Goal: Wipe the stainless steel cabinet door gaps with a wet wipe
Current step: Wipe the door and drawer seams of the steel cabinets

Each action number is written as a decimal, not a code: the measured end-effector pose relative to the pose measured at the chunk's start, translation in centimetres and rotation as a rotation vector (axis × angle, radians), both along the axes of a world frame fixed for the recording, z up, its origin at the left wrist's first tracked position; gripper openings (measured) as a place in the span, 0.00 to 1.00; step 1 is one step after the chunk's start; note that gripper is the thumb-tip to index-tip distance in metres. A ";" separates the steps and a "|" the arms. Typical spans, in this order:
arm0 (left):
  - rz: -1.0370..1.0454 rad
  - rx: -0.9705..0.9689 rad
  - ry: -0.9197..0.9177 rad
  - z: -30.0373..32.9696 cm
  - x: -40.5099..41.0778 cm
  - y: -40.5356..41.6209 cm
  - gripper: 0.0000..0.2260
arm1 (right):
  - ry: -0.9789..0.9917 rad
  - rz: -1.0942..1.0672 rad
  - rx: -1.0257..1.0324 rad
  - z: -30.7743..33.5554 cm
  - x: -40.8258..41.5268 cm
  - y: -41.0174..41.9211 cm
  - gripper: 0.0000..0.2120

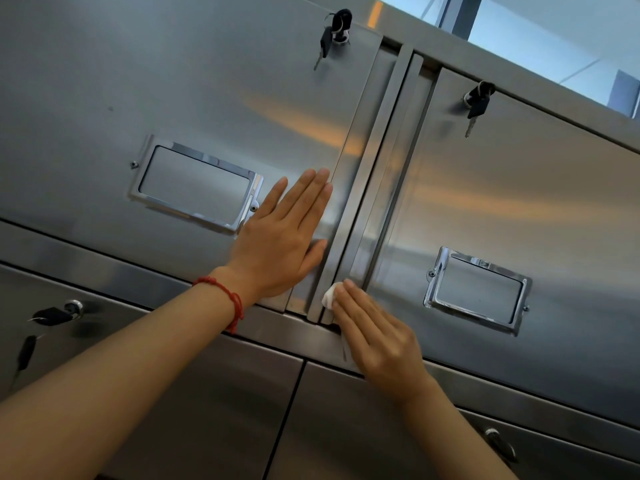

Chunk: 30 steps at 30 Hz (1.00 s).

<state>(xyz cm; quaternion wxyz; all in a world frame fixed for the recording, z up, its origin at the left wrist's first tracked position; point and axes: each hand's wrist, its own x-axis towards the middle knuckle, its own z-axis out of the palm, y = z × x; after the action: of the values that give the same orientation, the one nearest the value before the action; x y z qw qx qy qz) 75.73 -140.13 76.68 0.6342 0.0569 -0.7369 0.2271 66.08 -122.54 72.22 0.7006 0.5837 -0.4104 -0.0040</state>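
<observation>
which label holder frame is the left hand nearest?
The label frame on the upper-left door: the left hand lies flat just right of it. The other frame sits on the upper-right door, beyond the gap.

A crumpled white wet wipe point(329, 296) is pressed against the bottom end of the narrow vertical gap point(372, 181) between two closed brushed stainless steel cabinet doors, the left door point(194, 98) and the right door point(540, 202).
</observation>
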 end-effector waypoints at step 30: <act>0.000 -0.007 0.012 0.0 0.1 0.1 0.28 | -0.061 0.024 -0.034 -0.4 0.1 -0.3 0.08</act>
<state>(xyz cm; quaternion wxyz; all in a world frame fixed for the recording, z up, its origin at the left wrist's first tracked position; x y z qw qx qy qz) 75.78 -140.01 76.67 0.6389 0.0560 -0.7322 0.2292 66.21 -122.81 71.80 0.6974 0.5765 -0.4248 0.0291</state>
